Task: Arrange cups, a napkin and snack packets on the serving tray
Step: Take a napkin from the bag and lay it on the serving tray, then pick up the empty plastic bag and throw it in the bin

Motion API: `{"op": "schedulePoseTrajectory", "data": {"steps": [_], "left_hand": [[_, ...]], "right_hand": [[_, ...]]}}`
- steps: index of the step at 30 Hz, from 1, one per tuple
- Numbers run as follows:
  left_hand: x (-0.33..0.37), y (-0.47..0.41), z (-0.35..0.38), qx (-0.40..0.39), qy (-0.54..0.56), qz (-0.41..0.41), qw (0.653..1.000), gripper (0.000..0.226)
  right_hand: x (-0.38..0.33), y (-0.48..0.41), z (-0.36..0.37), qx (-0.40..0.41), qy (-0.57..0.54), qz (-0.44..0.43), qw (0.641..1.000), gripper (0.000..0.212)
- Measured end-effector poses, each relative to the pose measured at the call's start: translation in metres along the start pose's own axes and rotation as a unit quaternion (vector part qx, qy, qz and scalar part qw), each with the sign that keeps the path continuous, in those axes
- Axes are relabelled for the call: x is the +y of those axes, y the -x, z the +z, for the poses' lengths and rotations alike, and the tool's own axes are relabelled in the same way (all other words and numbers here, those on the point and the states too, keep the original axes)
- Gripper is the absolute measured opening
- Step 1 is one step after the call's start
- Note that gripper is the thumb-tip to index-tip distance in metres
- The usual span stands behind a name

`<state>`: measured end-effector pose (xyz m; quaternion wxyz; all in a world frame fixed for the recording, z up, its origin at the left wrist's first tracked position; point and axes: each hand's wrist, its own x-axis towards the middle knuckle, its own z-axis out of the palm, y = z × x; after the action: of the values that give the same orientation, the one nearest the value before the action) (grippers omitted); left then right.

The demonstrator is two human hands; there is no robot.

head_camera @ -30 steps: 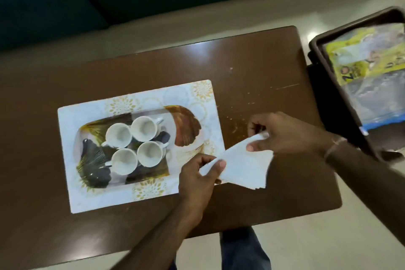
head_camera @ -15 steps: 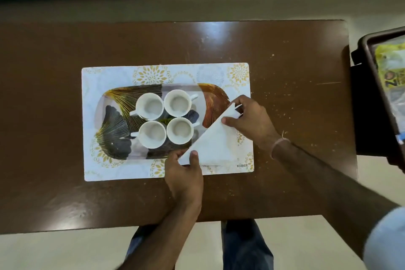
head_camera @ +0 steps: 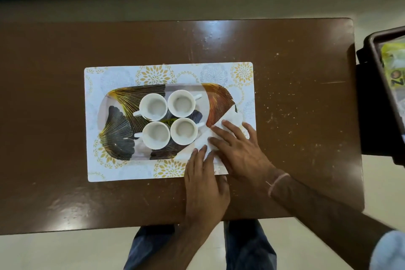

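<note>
Lying across the near right corner of the serving tray (head_camera: 109,103), a white folded napkin (head_camera: 233,119) is seen as a slanted, roughly triangular shape, its upper tip over the tray's rust-brown leaf print and its lower part covered by the hands. The left hand (head_camera: 205,182) is laid flat, fingers extended, on the napkin's lower edge; the right hand (head_camera: 238,151) is spread open and pressed palm-down over its middle. Nothing is gripped by either hand.

The tray is oval-cornered, printed with gold-veined ginkgo leaves in black, yellow and brown, and is set on a white placemat (head_camera: 92,160) patterned with gold flowers, which rests on the brown counter (head_camera: 295,94). Four white cups (head_camera: 167,119) are held in the tray in a two-by-two block, upright and empty, the left pair with handles turned left and the right pair with handles turned right.

At the right edge, a dark brown tray (head_camera: 372,50) is partly shown, and a yellow-green snack packet (head_camera: 394,68) is contained in it.
</note>
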<state>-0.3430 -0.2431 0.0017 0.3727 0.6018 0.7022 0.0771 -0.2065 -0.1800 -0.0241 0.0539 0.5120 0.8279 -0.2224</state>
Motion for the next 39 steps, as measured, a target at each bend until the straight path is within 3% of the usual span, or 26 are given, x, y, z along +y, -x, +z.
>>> {"op": "schedulePoseTrajectory", "data": {"steps": [3,8,22,33,37,39], "left_hand": [[-0.002,-0.001,-0.001,-0.03,-0.04,-0.004,0.999,0.062],[0.024,-0.018,-0.003,0.016,0.003,0.033,0.999,0.057],[0.191,-0.171,0.053,-0.032,-0.112,0.235,0.965,0.055],[0.352,-0.187,0.186,-0.11,-0.15,0.387,0.903,0.055],[0.392,-0.169,0.236,-0.141,-0.164,0.438,0.873,0.054],[0.407,-0.157,0.259,-0.16,-0.159,0.46,0.859,0.054]], "right_hand": [[0.007,-0.002,-0.007,0.006,-0.066,0.018,0.998,0.039],[0.031,-0.007,-0.031,0.06,-0.15,0.076,0.984,0.034],[0.201,0.037,-0.094,0.184,-0.236,0.291,0.909,0.037],[0.34,0.16,-0.089,0.286,-0.244,0.46,0.804,0.032],[0.371,0.206,-0.076,0.328,-0.241,0.518,0.752,0.029],[0.382,0.226,-0.07,0.354,-0.231,0.567,0.707,0.025]]}}
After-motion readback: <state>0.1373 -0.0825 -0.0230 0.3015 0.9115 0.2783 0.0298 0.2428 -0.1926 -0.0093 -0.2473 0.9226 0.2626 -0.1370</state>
